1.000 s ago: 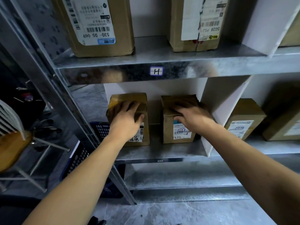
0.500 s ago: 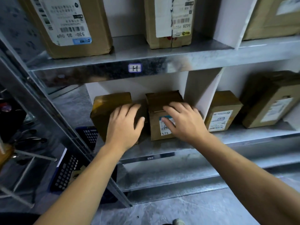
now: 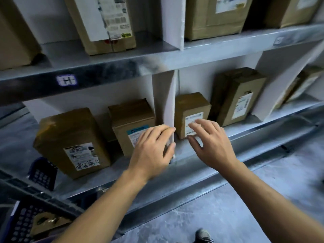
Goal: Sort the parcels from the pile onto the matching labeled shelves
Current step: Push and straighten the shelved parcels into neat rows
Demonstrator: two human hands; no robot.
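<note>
Head view: the left hand [image 3: 150,153] is held before the white divider [image 3: 164,102] and the right hand [image 3: 213,146] just right of it, fingers loosely spread, nothing gripped. A taped parcel [image 3: 73,137] and a blue-labelled parcel [image 3: 131,120] are stood left of the divider, a small parcel [image 3: 191,106] just right of it.

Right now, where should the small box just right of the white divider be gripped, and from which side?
Probably from the front and above: fingers over the top of the small box, thumb on its labelled front. It stands upright, the divider close on its left, the taller box near its right.
</note>
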